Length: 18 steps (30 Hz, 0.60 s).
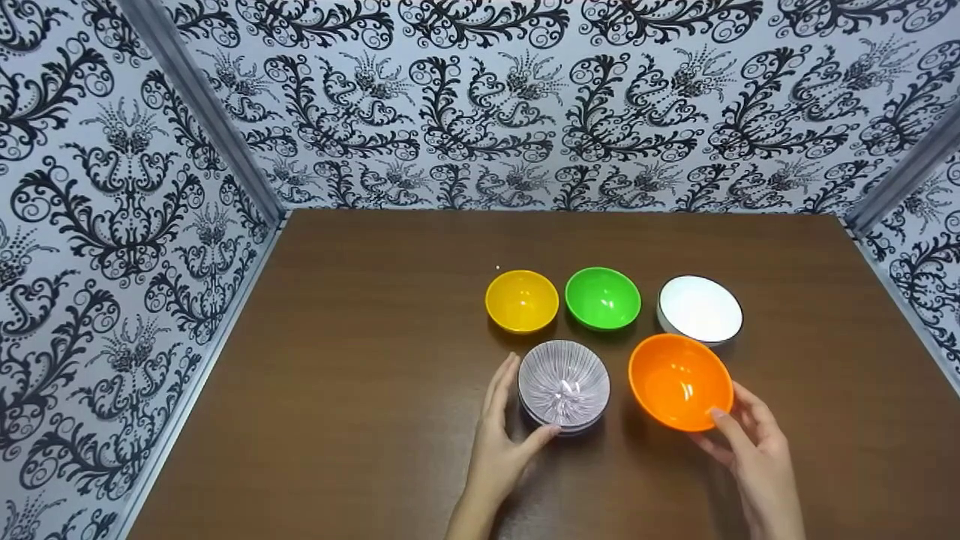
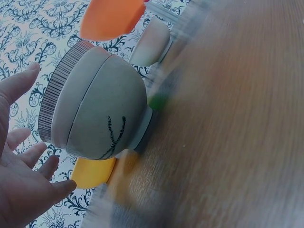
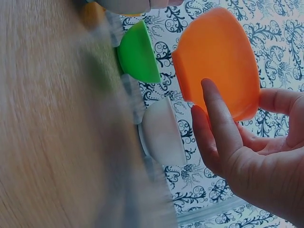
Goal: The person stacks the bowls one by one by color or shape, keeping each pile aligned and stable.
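My right hand (image 1: 757,450) holds an orange bowl (image 1: 679,382) by its near right side, thumb over the rim and fingers beneath. In the right wrist view this orange bowl (image 3: 221,61) is raised off the wooden table, its base toward the tabletop. My left hand (image 1: 502,450) is spread beside a stack of nested grey-striped bowls (image 1: 564,384), the thumb near the front rim and the fingers along the left side. Seen from the left wrist, the fingers (image 2: 35,159) are loosely extended around the stacked bowls (image 2: 104,104), which stand on the table.
Behind the stack stand a yellow bowl (image 1: 523,301) and a green bowl (image 1: 603,298). A white bowl (image 1: 701,309) sits to their right, just behind the orange one. The brown wooden table (image 1: 360,337) meets patterned walls (image 1: 480,105) at the back and sides.
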### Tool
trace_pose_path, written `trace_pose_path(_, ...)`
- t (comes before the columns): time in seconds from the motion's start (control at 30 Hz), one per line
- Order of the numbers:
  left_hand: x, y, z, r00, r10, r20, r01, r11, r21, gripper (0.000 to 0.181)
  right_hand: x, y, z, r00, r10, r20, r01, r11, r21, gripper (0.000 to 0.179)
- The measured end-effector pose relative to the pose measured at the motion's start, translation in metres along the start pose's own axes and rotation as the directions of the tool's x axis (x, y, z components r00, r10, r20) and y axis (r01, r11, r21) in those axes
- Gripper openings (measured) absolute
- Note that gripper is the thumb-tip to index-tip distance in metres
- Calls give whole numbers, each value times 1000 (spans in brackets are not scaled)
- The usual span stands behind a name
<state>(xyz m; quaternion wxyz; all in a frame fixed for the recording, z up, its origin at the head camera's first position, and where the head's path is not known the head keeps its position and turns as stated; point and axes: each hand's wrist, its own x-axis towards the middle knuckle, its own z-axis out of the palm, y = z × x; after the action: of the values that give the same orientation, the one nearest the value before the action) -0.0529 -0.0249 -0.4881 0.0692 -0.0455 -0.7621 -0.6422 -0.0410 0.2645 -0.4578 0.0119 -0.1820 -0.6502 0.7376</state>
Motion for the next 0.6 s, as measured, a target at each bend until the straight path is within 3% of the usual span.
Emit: trace_pose_path(0.6, 1, 2, 0, 1000, 12, 13, -13, 1000, 22, 90, -3, -7, 8, 999, -26, 30, 27, 999, -26, 38)
